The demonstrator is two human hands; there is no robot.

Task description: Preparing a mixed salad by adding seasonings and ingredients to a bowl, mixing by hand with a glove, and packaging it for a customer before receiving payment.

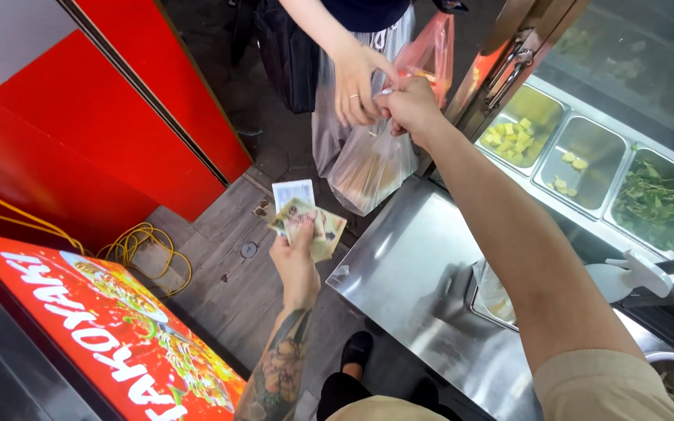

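Over the grey plank floor [228,265], the left hand [294,261] has its grip closed on a fanned bunch of banknotes [306,218], thumb pressed across them, beside the near corner of the steel worktop [407,265]. Farther out, the right hand [409,105] reaches past the worktop's edge, fist closed on the handles of a clear plastic bag [372,168] that hangs below it. Another person's hand [355,86], wearing a ring, touches the same handles. To the right, steel trays [587,164] hold yellow chunks and green leaves. A yellow cable [146,249] lies coiled on the floor at left.
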